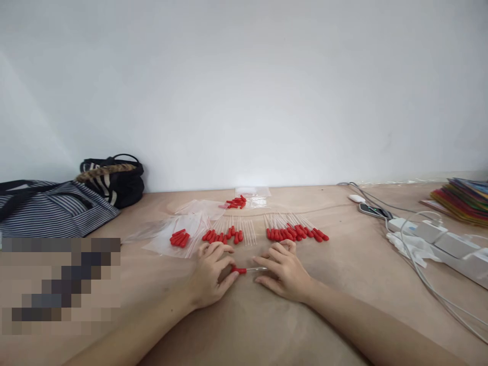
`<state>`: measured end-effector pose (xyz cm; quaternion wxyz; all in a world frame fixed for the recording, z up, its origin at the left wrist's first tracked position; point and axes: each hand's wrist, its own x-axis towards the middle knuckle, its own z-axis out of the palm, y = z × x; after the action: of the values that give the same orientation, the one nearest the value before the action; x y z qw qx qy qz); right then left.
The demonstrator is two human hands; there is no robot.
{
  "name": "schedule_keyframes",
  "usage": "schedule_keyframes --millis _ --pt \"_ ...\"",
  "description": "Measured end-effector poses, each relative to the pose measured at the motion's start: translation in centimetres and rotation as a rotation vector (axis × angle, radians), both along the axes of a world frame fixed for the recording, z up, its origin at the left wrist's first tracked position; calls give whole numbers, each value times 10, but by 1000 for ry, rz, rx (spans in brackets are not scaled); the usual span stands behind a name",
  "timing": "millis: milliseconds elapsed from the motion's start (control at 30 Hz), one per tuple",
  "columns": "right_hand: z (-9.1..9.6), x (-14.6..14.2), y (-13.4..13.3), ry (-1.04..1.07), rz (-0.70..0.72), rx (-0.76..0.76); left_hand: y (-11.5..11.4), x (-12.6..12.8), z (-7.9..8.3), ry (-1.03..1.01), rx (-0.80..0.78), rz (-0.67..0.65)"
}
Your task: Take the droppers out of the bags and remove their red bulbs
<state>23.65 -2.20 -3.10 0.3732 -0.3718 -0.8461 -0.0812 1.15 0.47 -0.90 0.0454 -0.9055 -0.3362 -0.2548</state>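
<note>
My left hand (210, 277) is closed, its thumb and forefinger pinching a red rubber dropper bulb (241, 271). A clear glass dropper tube (253, 270) runs from the bulb's open end to my right hand (286, 272), whose fingers close round its far part. Tube and bulb lie level, in line and touching. Just beyond my hands are bare glass tubes (249, 234). Droppers with red bulbs (230, 233) lie to their left, and a larger group of droppers (295, 233) lies to their right, bulbs facing me.
Loose red bulbs (179, 238) rest on clear plastic bags (160, 245) at left; more bulbs (238, 202) lie farther back. A striped bag (57, 208) and a black bag (129, 185) stand far left. At right are a power strip (453, 249), cables, a tissue (412, 246) and stacked colourful packets (461, 201).
</note>
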Motion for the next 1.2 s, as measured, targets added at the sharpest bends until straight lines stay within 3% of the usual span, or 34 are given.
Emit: schedule_keyframes --millis 200,333,533,833,1200 --pt "-1 -2 4 -65 -22 -194 2 10 -7 -33 -130 -66" --pt "-2 -4 5 -84 -21 -241 1 14 -14 -126 -79 -78" --pt "-3 -6 4 -88 -36 -144 -1 16 -12 -149 17 -89" --pt "-3 -1 3 -91 34 -56 -2 14 -19 -104 -20 -91" --pt "-3 -3 1 -64 46 -11 -6 13 -12 -120 -15 -128"
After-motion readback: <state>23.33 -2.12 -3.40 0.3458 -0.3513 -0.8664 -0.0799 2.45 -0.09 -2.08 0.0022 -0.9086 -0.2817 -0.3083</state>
